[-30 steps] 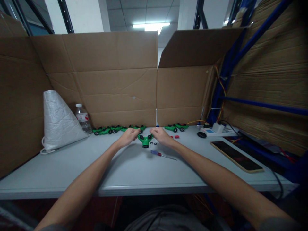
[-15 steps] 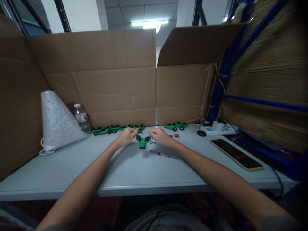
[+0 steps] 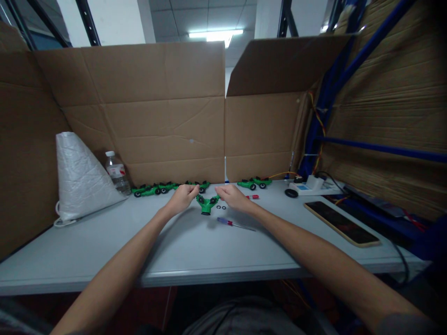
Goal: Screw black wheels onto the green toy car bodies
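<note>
Between my hands is a green Y-shaped toy piece (image 3: 206,204) with black parts, its stem pointing toward me and its two arms spread upward. My left hand (image 3: 183,197) is closed in a pinch at the tip of its left arm. At the right arm's tip, my right hand (image 3: 232,196) pinches too, its fingertips partly hidden. The piece appears held just above the table. Two small black rings (image 3: 221,207) lie beside it, under my right hand. A screwdriver (image 3: 230,223) with a clear-and-red handle lies nearer to me, its shaft pointing right.
Several green toy cars (image 3: 146,190) line the back left, with more green cars (image 3: 254,183) at the back right. A red object (image 3: 253,197) lies behind my right wrist. Also here are a bottle (image 3: 118,172), white bag (image 3: 82,181), phone (image 3: 340,223), black ring (image 3: 291,193) and power strip (image 3: 319,187).
The view has shifted very slightly. Both hands keep their pinch on the green piece in nearly the same place.
</note>
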Motion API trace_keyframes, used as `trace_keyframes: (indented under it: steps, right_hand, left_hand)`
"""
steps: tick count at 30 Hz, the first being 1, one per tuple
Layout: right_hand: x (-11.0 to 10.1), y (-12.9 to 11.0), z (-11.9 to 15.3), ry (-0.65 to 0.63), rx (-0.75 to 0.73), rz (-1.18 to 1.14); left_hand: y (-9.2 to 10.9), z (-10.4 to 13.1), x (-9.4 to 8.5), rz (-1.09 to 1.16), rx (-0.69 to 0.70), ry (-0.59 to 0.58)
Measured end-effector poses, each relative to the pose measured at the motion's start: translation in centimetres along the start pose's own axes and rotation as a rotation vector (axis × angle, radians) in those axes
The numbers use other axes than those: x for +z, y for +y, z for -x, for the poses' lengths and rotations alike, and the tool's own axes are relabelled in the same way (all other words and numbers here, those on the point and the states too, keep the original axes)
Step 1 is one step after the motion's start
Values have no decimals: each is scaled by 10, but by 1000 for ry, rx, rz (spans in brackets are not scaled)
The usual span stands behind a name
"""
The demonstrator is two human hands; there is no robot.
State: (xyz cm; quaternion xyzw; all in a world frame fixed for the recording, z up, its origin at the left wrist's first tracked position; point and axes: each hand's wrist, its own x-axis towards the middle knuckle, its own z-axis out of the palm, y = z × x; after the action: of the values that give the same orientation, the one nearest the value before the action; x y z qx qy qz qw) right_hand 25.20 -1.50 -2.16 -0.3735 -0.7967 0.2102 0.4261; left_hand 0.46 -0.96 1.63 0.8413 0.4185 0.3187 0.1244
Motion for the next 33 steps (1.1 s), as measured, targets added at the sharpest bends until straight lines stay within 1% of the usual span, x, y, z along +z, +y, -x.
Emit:
trace_keyframes:
  steps: [7, 15, 20, 23, 28, 33]
  right_hand:
    - [-1, 0, 0, -6, 22, -64]
    - [-6, -3, 2, 56, -17, -67]
    - [-6, -5, 4, 86, -61, 11]
    - [-6, -9, 6, 102, -77, 85]
    - [-7, -16, 9, 121, -112, 248]
    - [-6, -13, 9, 97, -138, 301]
  left_hand:
    - [4, 2, 3, -13, 21, 23]
    - [11, 5, 4, 44, 38, 19]
    - [12, 4, 3, 73, 19, -4]
    - [12, 4, 2, 85, 17, 15]
    - [12, 4, 0, 28, 34, 56]
    - [9, 5, -1, -38, 49, 62]
